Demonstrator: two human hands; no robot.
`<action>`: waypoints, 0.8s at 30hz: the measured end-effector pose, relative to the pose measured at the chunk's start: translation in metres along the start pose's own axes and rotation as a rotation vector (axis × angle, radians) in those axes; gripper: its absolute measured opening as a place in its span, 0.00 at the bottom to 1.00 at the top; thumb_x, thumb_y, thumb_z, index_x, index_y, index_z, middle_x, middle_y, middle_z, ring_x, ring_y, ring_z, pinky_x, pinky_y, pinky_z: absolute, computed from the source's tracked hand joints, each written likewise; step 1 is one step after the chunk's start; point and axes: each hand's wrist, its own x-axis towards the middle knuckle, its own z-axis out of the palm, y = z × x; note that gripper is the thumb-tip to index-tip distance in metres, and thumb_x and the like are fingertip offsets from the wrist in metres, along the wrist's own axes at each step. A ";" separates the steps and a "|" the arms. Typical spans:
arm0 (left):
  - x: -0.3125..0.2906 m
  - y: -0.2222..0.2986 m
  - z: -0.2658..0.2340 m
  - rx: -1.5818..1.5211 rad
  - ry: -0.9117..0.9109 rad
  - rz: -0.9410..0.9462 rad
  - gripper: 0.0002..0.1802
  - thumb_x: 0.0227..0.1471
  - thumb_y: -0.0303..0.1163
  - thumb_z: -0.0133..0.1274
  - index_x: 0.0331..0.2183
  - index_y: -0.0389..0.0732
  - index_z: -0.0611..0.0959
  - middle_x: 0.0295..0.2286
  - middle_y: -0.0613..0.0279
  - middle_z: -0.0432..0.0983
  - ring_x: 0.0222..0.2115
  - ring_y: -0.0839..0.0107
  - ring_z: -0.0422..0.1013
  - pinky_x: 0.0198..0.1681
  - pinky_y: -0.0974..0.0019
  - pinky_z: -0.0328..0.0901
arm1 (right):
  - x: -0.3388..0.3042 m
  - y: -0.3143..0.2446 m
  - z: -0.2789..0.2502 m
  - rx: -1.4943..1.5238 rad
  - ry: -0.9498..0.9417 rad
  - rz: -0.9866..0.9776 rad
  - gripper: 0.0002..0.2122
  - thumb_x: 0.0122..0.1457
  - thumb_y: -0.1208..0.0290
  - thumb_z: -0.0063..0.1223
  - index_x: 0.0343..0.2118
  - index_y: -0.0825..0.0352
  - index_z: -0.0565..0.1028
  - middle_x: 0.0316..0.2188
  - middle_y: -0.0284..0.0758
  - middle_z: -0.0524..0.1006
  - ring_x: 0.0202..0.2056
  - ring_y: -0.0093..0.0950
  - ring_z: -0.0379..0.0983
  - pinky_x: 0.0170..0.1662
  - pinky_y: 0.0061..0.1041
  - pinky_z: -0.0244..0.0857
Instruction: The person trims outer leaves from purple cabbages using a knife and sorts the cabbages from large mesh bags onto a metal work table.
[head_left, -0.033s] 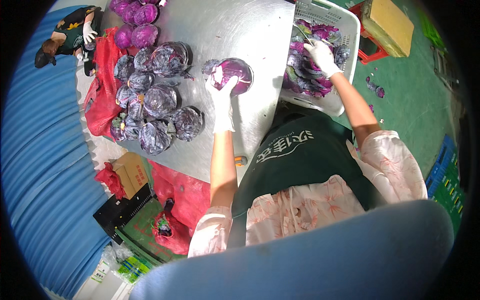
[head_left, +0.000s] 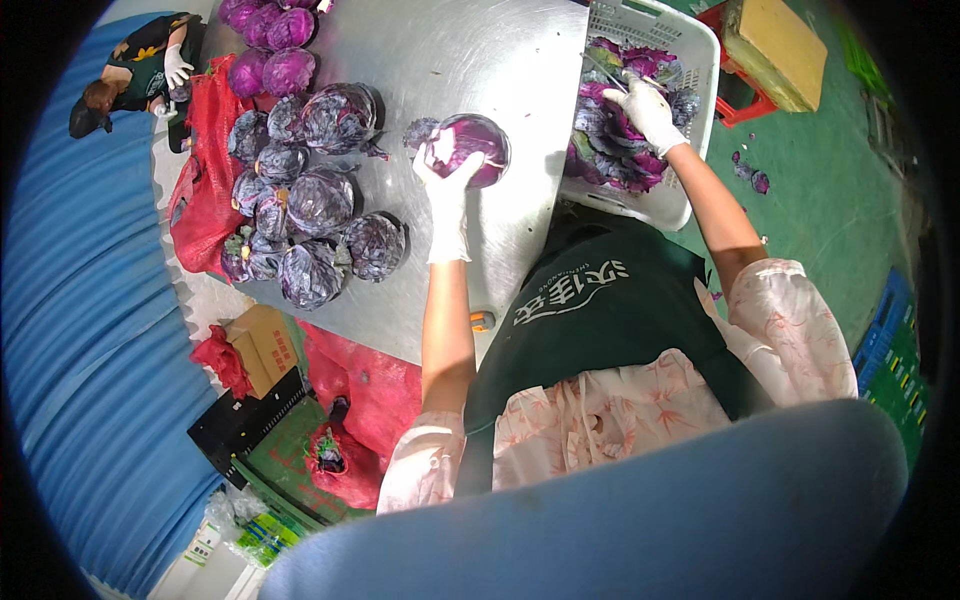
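A red cabbage (head_left: pixel 480 148) with a glossy purple surface and a pale cut patch sits on the metal table (head_left: pixel 440 60). My left hand (head_left: pixel 447 190), in a white glove, grips its near side, thumb and fingers spread around it. A dark loose leaf (head_left: pixel 420 132) lies against the cabbage's left side. To the right, my gloved right hand (head_left: pixel 650 115) is above a white plastic crate (head_left: pixel 706 120) of stripped cabbage leaves (head_left: pixel 615 150). Its fingers are closed on a thin-bladed knife (head_left: pixel 602 72), whose handle is mostly hidden.
Several dark unpeeled cabbages (head_left: pixel 320 200) crowd the table's left, with shiny purple ones (head_left: pixel 290 72) beyond. A red mesh sack (head_left: pixel 205 190) lies along that edge, near a co-worker (head_left: pixel 140 65). An orange tool (head_left: pixel 482 321) rests at the near edge. A yellow-topped stool (head_left: pixel 775 55) stands right.
My right hand has shifted slightly, its fingers and the knife at a changed angle above the leaves. The cabbage under my left hand has turned a little.
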 end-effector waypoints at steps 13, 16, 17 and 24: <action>-0.011 0.032 0.016 0.567 -0.275 0.141 0.68 0.22 0.38 0.73 0.58 0.24 0.48 0.54 0.42 0.54 0.55 0.54 0.57 0.59 0.60 0.54 | -0.022 -0.153 -0.004 0.277 -0.239 -0.722 0.18 0.58 0.63 0.47 0.48 0.67 0.71 0.45 0.44 0.74 0.45 0.39 0.71 0.48 0.34 0.64; -0.013 0.034 0.023 0.625 -0.254 0.154 0.68 0.23 0.38 0.73 0.58 0.25 0.48 0.54 0.41 0.54 0.55 0.55 0.57 0.58 0.60 0.55 | -0.010 -0.151 0.005 -0.026 -0.446 -0.646 0.18 0.59 0.61 0.45 0.50 0.64 0.71 0.51 0.46 0.70 0.50 0.37 0.69 0.52 0.34 0.60; -0.011 0.029 0.022 0.623 -0.261 0.172 0.68 0.23 0.39 0.73 0.58 0.26 0.48 0.54 0.40 0.54 0.54 0.55 0.58 0.58 0.60 0.55 | -0.006 -0.144 0.007 0.163 -0.443 -0.638 0.18 0.60 0.60 0.45 0.50 0.63 0.72 0.51 0.47 0.70 0.50 0.37 0.69 0.53 0.33 0.60; -0.020 0.007 -0.013 0.577 -0.426 0.412 0.69 0.23 0.39 0.74 0.60 0.34 0.47 0.55 0.45 0.54 0.53 0.56 0.60 0.58 0.58 0.57 | 0.035 -0.136 0.024 0.312 -0.491 -0.237 0.16 0.61 0.58 0.45 0.40 0.65 0.76 0.33 0.39 0.76 0.36 0.29 0.72 0.42 0.30 0.65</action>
